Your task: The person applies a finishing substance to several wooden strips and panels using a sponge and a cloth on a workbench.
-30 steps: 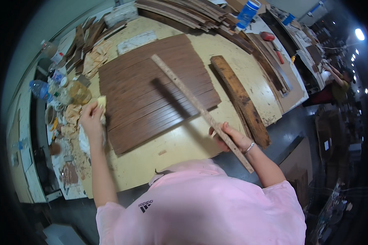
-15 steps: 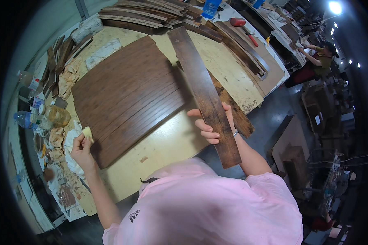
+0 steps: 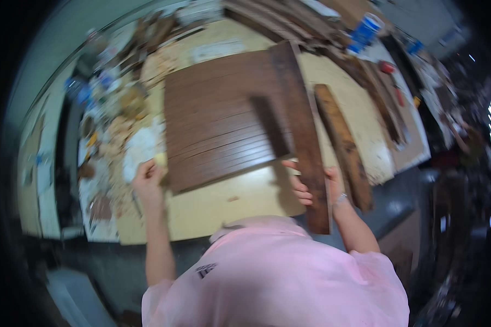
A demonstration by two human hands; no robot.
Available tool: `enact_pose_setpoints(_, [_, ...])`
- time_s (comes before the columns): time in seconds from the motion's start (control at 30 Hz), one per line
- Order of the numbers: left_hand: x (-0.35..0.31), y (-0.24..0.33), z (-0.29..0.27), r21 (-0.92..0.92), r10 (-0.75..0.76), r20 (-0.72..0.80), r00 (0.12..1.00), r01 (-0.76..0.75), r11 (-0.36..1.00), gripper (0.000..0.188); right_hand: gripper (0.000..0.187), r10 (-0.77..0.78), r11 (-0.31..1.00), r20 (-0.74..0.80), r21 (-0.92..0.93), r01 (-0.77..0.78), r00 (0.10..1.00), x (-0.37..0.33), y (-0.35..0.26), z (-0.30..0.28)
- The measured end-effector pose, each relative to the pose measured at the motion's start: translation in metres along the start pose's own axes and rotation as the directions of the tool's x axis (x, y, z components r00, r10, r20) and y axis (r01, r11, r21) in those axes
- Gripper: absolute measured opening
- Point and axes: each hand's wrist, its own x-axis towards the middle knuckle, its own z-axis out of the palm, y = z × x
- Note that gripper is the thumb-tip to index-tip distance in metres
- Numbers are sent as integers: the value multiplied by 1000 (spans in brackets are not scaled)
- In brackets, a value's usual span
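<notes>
My right hand (image 3: 303, 188) grips a long dark brown wooden board (image 3: 303, 131) near its lower end, with the fingers wrapped round the left edge. The board is held up, and its upper part overlaps the right side of a wide brown wooden panel (image 3: 218, 120) lying on the table. A dark shadow falls across that panel. Beside the panel's near left corner, my left hand (image 3: 149, 177) is closed in a pinch on a small pale yellow sponge (image 3: 160, 159), blurred by motion. A second, rougher wooden board (image 3: 343, 144) lies to the right of the held one.
The pale worktable (image 3: 234, 210) carries white cloth (image 3: 142, 150), crumpled scraps, a jar (image 3: 132, 103) and bottles on the left. Stacked wooden strips (image 3: 278, 22) line the far side. At the right are a blue container (image 3: 365, 32), a red-handled tool (image 3: 398, 92) and a distant person (image 3: 469, 141).
My view has turned, so the table appears shifted to the right. The held board now stands more upright in the picture. Both hands keep their holds.
</notes>
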Motion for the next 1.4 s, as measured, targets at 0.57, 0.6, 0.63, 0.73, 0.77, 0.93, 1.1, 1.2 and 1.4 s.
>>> enact_pose_setpoints(0.57, [-10, -40, -41, -197, -95, -141, 985, 66, 978, 19, 69, -943, -11, -214, -745, -667, 254, -69, -72, -54])
enact_pose_setpoints(0.6, [-7, -40, -34, -209, -84, -106, 991, 60, 976, 18, 68, -961, -32, -187, -657, -753, 204, -74, -74, -56])
enact_pose_setpoints(0.63, [-5, -39, -29, -218, -74, -73, 995, 57, 974, 17, 67, -968, -27, -172, -649, -761, 181, -80, -73, -68])
enact_pose_setpoints(0.73, [0, -19, -7, -224, -67, -12, 998, 63, 973, 15, 69, -970, -126, -85, -630, -766, 229, -89, -68, -94])
enact_pose_setpoints(0.77, [2, -16, -3, -221, -52, 10, 999, 53, 974, 15, 65, -972, -122, -89, -608, -785, 220, -87, -65, -94])
enact_pose_setpoints(0.93, [1, -5, 17, -223, -6, 91, 996, 27, 975, 15, 40, -888, -450, 312, -734, -508, 336, -30, -32, -47])
enact_pose_setpoints(1.1, [-9, -2, 27, -251, 16, 115, 993, 14, 968, 16, 37, -651, -636, 445, -761, -123, 615, 60, 21, -36])
enact_pose_setpoints(1.2, [-17, 2, 21, -230, 31, 81, 996, -11, 973, 18, 37, -640, -672, 455, -722, -164, 619, 73, 31, -40])
enact_pose_setpoints(1.4, [-31, -9, 3, -221, -18, 18, 1000, 22, 975, 19, 22, -510, -786, 439, -587, -194, 740, 76, 22, -57])
